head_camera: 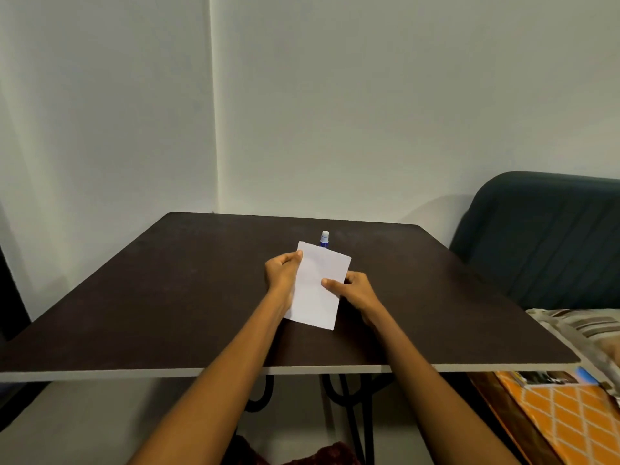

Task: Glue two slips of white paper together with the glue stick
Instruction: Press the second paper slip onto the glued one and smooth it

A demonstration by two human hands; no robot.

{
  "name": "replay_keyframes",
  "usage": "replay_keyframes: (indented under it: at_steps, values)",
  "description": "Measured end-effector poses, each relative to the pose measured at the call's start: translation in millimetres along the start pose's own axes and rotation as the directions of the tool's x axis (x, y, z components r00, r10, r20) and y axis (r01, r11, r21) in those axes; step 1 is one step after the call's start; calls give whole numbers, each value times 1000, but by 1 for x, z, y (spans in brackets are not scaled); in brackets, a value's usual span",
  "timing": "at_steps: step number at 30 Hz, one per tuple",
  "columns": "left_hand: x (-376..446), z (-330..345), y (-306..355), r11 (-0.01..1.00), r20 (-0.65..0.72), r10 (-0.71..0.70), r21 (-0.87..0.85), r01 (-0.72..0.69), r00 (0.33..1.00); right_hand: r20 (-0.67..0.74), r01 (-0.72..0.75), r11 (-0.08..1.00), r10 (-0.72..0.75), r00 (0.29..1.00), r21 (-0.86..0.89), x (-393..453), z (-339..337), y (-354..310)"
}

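A white paper slip (318, 290) is held just above the dark table (167, 297), near its middle. My left hand (283, 273) pinches its upper left edge. My right hand (355, 290) pinches its right edge, thumb lying on top of the sheet. I cannot tell whether this is one slip or two stacked. Behind the paper a glue stick (324, 239) stands upright, blue body with a white cap; its lower part is hidden by the sheet.
A dark green armchair (543, 236) stands at the right behind the table. An orange patterned cloth (563, 417) and a striped cushion (583, 327) lie to the right below the table's edge. A white wall rises behind.
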State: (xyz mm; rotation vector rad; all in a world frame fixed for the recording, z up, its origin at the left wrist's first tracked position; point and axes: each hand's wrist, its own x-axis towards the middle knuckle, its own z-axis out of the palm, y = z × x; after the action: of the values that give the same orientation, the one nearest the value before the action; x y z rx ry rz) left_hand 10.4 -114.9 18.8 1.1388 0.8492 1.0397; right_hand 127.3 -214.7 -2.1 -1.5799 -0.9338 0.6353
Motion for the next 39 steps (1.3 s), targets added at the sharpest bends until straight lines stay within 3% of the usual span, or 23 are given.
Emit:
replay_keyframes:
  at_steps: [5,10,12,14,16,18,20,21,22,24,26,29,31,33,36,39]
  values:
    - [2,-2,-11,1000,-9,7,-24,-8,1000,-141,-74,993,86,986,92,4,3,-1]
    - [2,2,-20,1000,-16,-29,2,29,999,-101,-25,994,36,994,107,6,-5,2]
    - [-1,2,-23,999,-34,22,46,-21,999,-191,-56,994,74,979,96,9,-2,4]
    - [-4,-1,-27,963,0,179,205,-175,984,-260,-60,997,69,963,40,13,3,7]
    - [-4,-7,-32,789,168,355,474,-391,920,-273,-49,994,20,962,-99,18,5,7]
    - [1,-15,-33,368,434,448,708,-603,782,-277,-50,954,-35,960,-295,23,3,7]
    - [10,-23,-36,-66,694,310,697,-714,649,-254,-62,875,-72,965,-481,26,2,5]
    - [13,-27,-38,-162,744,207,666,-728,635,-232,-61,841,-77,970,-537,27,2,5]
    - [14,-30,-40,-170,744,125,668,-725,656,-218,-61,820,-78,973,-569,27,2,6]
    - [17,-32,-42,-88,701,14,711,-698,713,-244,-50,804,-120,962,-593,26,4,7]
    - [17,-30,-41,-36,675,-55,735,-677,736,-256,27,782,-236,938,-623,22,9,5]
    - [15,-26,-40,-26,658,-78,750,-661,749,14,255,609,-371,928,-751,17,24,4]
    - [14,-26,-40,-36,656,-74,751,-659,751,198,299,593,-232,953,-748,15,32,6]
    - [12,-28,-39,-57,652,-94,751,-658,752,246,239,576,-67,967,-782,18,28,12]
    - [11,-26,-36,-72,640,-123,756,-651,758,180,144,413,50,982,-899,20,13,21]
    - [8,-26,-34,-86,635,-134,758,-647,761,38,14,306,71,997,-952,23,10,18]
